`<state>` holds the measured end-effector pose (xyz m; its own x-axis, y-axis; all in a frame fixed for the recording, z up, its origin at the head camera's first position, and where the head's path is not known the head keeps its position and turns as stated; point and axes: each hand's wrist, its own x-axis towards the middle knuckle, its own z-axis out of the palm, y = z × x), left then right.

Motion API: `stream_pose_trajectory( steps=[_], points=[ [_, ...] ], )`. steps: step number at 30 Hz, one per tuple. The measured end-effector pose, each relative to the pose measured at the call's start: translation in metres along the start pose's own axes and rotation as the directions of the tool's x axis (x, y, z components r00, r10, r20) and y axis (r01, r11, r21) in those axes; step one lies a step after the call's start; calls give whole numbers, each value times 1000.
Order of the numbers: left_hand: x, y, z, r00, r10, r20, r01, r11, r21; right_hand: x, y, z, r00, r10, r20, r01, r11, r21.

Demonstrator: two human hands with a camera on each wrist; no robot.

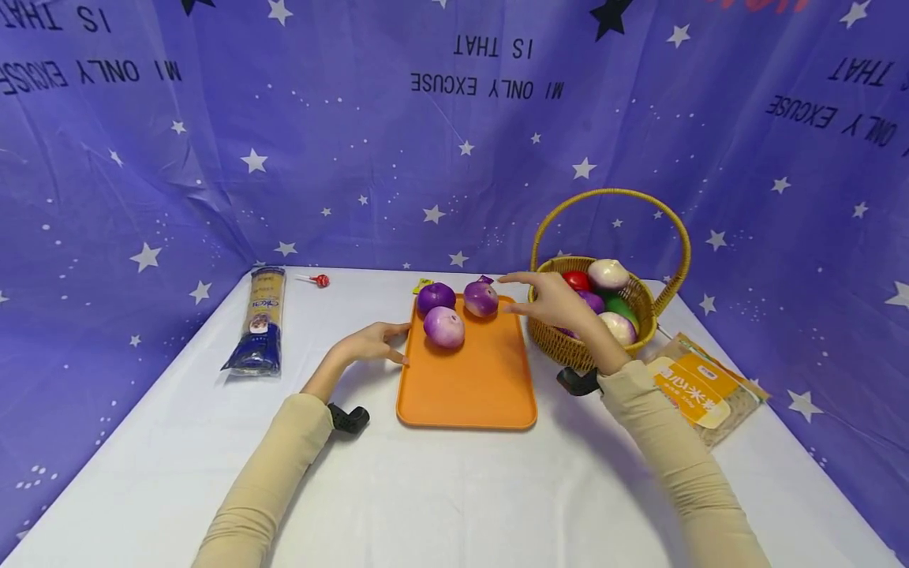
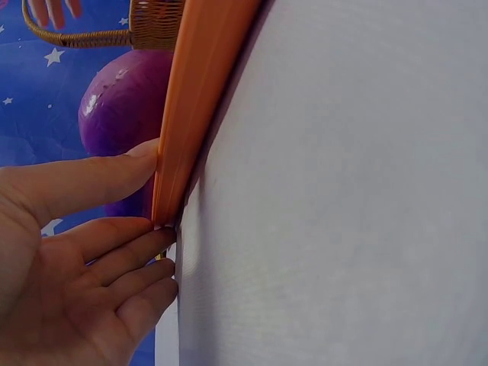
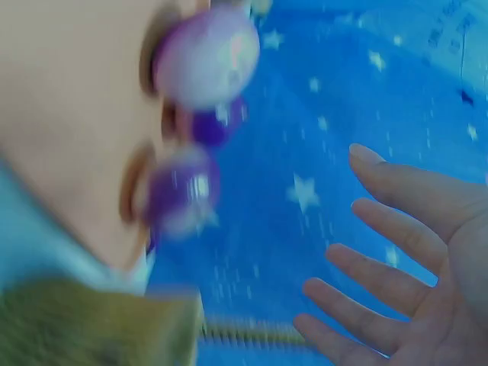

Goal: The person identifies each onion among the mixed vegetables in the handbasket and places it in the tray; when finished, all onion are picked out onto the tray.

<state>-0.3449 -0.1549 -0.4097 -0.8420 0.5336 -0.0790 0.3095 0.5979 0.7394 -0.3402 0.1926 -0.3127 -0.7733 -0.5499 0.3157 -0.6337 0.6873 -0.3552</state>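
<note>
Where the orange tray [image 1: 469, 394] lies on the counter [image 1: 454, 489], its raised rim likely stops anything round rolling off. The left hand [image 1: 365, 343], loose-fingered and grasping nothing, touches the tray's left edge, perhaps steadying it. A pale purple onion [image 1: 444, 328] sits inside; the wicker basket [image 1: 552, 341] stands right, its inner bottom out of sight. The right hand [image 1: 557, 300], spread and free, hangs beside the farther onion [image 1: 480, 300]; behind, a yellow packet [image 1: 422, 285] is partly hidden.

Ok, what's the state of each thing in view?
Orange tray: lying flat
Three purple vegetables: on tray
Basket: upright, filled
Blue packet: lying flat
Orange packet: lying beside basket
Lollipop: lying down
Small yellow item: partly hidden
Left hand: touching tray edge
Right hand: holding nothing
</note>
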Motion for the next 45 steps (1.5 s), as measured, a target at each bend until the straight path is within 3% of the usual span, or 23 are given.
stream_pose_trajectory(
  steps=[8, 12, 19, 25, 34, 41, 45],
  points=[
    [-2, -2, -2, 1000, -21, -5, 21, 1000, 7, -13, 49, -50, 994, 110, 8, -110, 992, -66],
    [-1, -3, -1, 1000, -25, -7, 25, 1000, 7, -15, 78, -68, 976, 210, 61, -203, 973, -109],
    [0, -3, 0, 999, -42, -11, 42, 999, 4, -10, 118, -84, 941, 305, 146, -276, 942, -188],
    [-2, -2, 1, 999, -33, -8, 33, 999, 1, -7, 136, -85, 877, 437, 202, -402, 896, -190],
    [-1, 1, 0, 1000, -27, -2, 27, 1000, 11, -13, 145, -84, 775, 558, 296, -552, 826, -114],
    [-1, 2, 0, 999, -35, -3, 35, 999, 8, -15, 150, -81, 812, 549, 199, -533, 836, -132],
    [0, 1, 1, 999, -34, 1, 34, 999, 8, -16, 151, -81, 840, 515, 174, -496, 857, -141]
  ],
)
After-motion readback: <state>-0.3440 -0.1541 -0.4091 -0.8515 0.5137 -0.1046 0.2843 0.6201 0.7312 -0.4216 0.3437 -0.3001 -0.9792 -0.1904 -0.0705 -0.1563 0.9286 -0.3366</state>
